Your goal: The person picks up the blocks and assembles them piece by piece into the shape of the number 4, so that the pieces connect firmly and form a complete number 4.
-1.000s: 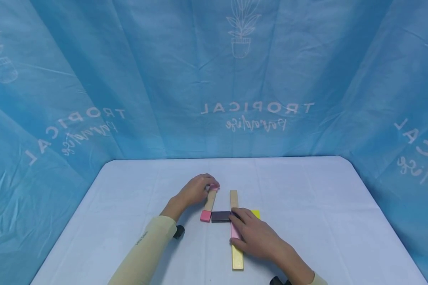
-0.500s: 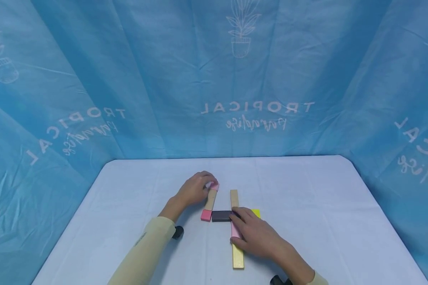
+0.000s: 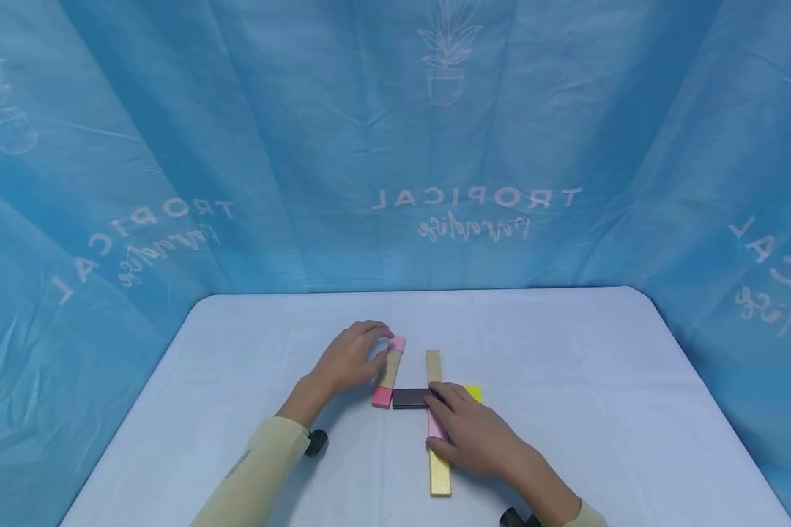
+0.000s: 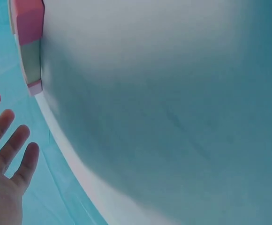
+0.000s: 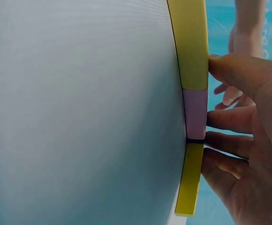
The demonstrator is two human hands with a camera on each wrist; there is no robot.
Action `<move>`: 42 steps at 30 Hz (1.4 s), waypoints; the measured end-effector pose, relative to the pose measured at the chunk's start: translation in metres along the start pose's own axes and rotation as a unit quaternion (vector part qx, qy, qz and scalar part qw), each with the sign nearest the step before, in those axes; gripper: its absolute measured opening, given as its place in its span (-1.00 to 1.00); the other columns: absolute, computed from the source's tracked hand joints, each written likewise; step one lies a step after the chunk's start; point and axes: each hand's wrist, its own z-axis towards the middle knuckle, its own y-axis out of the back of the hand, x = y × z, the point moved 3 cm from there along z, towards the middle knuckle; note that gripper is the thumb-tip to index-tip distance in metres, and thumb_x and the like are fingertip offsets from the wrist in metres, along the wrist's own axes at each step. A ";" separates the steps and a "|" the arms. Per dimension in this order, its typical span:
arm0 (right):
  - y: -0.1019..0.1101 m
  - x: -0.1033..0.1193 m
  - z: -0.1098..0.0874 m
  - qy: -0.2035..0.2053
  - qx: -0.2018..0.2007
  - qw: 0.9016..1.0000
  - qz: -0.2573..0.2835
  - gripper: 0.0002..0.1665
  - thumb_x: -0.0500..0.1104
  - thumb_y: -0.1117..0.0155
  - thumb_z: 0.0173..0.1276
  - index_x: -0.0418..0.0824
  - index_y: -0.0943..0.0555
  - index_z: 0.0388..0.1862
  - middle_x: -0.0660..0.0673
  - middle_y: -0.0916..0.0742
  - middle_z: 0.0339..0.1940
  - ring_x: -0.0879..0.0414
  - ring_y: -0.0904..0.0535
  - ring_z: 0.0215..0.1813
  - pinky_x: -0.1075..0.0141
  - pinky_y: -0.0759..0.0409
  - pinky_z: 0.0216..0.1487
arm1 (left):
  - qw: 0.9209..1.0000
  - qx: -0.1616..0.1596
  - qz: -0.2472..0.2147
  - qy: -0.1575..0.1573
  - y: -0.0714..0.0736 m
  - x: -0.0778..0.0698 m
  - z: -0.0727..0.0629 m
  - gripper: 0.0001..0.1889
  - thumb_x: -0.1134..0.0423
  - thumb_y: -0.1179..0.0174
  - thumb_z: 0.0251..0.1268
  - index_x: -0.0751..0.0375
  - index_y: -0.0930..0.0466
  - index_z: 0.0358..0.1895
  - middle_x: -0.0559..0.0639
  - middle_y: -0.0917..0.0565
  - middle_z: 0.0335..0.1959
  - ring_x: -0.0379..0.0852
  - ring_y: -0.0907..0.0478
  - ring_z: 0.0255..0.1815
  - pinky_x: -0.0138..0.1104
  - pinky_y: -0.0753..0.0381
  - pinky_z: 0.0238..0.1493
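My left hand (image 3: 352, 356) is beside a slanted row of flat blocks, its fingers spread and holding nothing. That row has a light pink block (image 3: 398, 343) at the far end, a tan block (image 3: 390, 369) in the middle and a deep pink block (image 3: 381, 397) at the near end. A black block (image 3: 409, 399) links it to a longer row. My right hand (image 3: 477, 432) rests over that longer row, which has a tan block (image 3: 433, 364), a pink block (image 3: 436, 426) and a pale yellow block (image 3: 440, 477). Its fingertips touch the block tops; a bright yellow block (image 3: 474, 393) is partly hidden.
The blocks lie on a white-covered table (image 3: 600, 395). Blue printed curtains (image 3: 303, 183) rise behind it and at both sides. A black wrist camera (image 3: 317, 442) is strapped at the left wrist.
My left hand has let go of the light pink block and drawn back to the left, its fingers opening. My right hand stays in place on the longer row.
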 end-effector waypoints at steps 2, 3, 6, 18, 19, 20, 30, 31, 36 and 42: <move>-0.001 0.001 0.000 -0.001 -0.001 1.000 -0.009 -0.15 0.36 -0.10 0.31 -0.11 -0.36 0.42 -0.08 -0.28 0.47 0.01 -0.13 0.46 0.07 -0.39 0.25 | 1.000 -0.001 -0.004 0.013 0.000 0.001 -0.002 -0.66 0.13 -0.24 0.22 -0.09 -0.60 0.09 -0.11 -0.50 0.20 -0.10 -0.36 0.28 -0.13 -0.37 0.24; -0.001 0.001 0.000 0.000 -0.001 1.000 -0.013 -0.15 0.36 -0.10 0.30 -0.11 -0.36 0.41 -0.08 -0.28 0.47 0.01 -0.13 0.46 0.07 -0.40 0.24 | 1.000 -0.001 -0.010 0.017 0.000 0.001 -0.003 -0.66 0.15 -0.24 0.21 -0.09 -0.60 0.08 -0.11 -0.50 0.20 -0.10 -0.36 0.28 -0.13 -0.38 0.23; -0.001 0.002 -0.001 0.000 -0.002 1.000 -0.018 -0.15 0.36 -0.10 0.30 -0.12 -0.37 0.41 -0.08 -0.28 0.47 0.01 -0.14 0.46 0.07 -0.42 0.22 | 0.999 -0.001 -0.023 0.025 -0.002 0.003 -0.008 -0.66 0.21 -0.25 0.16 -0.09 -0.60 0.05 -0.13 -0.50 0.19 -0.12 -0.36 0.27 -0.14 -0.39 0.23; -0.003 0.001 0.002 -0.001 0.010 1.000 -0.013 -0.10 0.43 -0.01 0.31 -0.09 -0.33 0.44 -0.07 -0.25 0.49 0.02 -0.10 0.48 0.06 -0.38 0.26 | 0.999 -0.016 -0.042 0.006 -0.002 0.004 -0.018 -0.65 0.25 -0.25 0.14 -0.07 -0.61 0.03 -0.15 -0.52 0.15 -0.14 -0.38 0.25 -0.16 -0.40 0.21; -0.002 0.000 0.001 0.000 0.009 1.000 -0.007 -0.09 0.43 -0.01 0.30 -0.10 -0.33 0.44 -0.07 -0.25 0.49 0.02 -0.10 0.48 0.06 -0.37 0.26 | 0.999 -0.018 -0.042 0.006 -0.002 0.004 -0.018 -0.66 0.25 -0.25 0.14 -0.07 -0.61 0.03 -0.15 -0.52 0.15 -0.14 -0.39 0.24 -0.16 -0.40 0.21; -0.001 0.000 0.001 0.002 0.009 1.000 -0.004 -0.07 0.45 -0.01 0.29 -0.10 -0.33 0.44 -0.07 -0.25 0.49 0.01 -0.10 0.48 0.05 -0.37 0.26 | 0.999 -0.020 -0.044 0.005 -0.002 0.004 -0.018 -0.66 0.26 -0.25 0.14 -0.06 -0.61 0.02 -0.15 -0.53 0.14 -0.14 -0.39 0.24 -0.16 -0.41 0.21; 0.002 -0.001 0.000 0.018 0.017 1.000 0.005 0.07 0.51 -0.12 0.13 -0.13 -0.31 0.45 -0.09 -0.24 0.50 0.00 -0.10 0.47 0.07 -0.33 0.29 | 0.998 -0.020 -0.054 0.005 -0.003 0.005 -0.019 -0.68 0.24 -0.23 0.14 -0.06 -0.61 0.01 -0.15 -0.54 0.11 -0.13 -0.41 0.21 -0.14 -0.43 0.19; 0.002 -0.001 0.000 0.019 0.016 1.000 0.004 0.08 0.51 -0.12 0.13 -0.13 -0.30 0.45 -0.09 -0.24 0.49 0.00 -0.10 0.47 0.07 -0.33 0.29 | 0.998 -0.019 -0.053 0.006 -0.003 0.005 -0.020 -0.68 0.23 -0.23 0.15 -0.07 -0.61 0.01 -0.15 -0.54 0.11 -0.14 -0.42 0.21 -0.14 -0.43 0.19; 0.002 -0.002 0.000 0.024 0.011 1.000 0.004 0.07 0.49 -0.15 0.13 -0.13 -0.31 0.45 -0.10 -0.25 0.49 0.00 -0.11 0.47 0.09 -0.36 0.27 | 0.998 -0.017 -0.051 0.014 -0.003 0.006 -0.020 -0.69 0.22 -0.23 0.14 -0.09 -0.62 -0.01 -0.18 -0.55 0.10 -0.16 -0.42 0.20 -0.17 -0.43 0.19; 0.003 -0.003 0.000 0.028 0.010 1.000 0.007 0.06 0.49 -0.15 0.13 -0.14 -0.33 0.44 -0.10 -0.27 0.48 0.00 -0.12 0.46 0.08 -0.36 0.27 | 0.999 -0.012 -0.050 0.017 -0.005 0.005 -0.019 -0.70 0.19 -0.22 0.16 -0.11 -0.62 -0.01 -0.20 -0.55 0.09 -0.17 -0.42 0.20 -0.18 -0.42 0.20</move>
